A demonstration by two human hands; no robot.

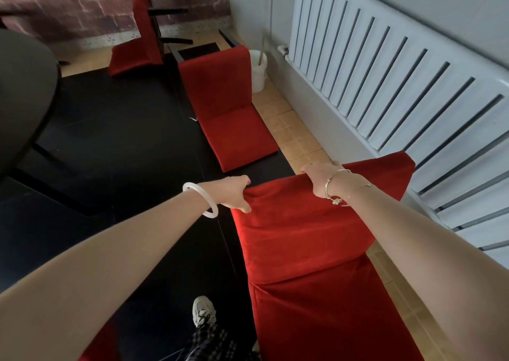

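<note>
Head view: both hands' fingers pinch the red chair cover.

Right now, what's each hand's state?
Left hand: closed, gripping the top corner of the red cover.
Right hand: closed, gripping the same cover's top edge.

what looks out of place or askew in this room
The far red chair by the brick wall lies tipped over, black legs pointing sideways instead of down. The near red cover is bunched where the left hand pinches it; the right hand grips its top edge.
</note>
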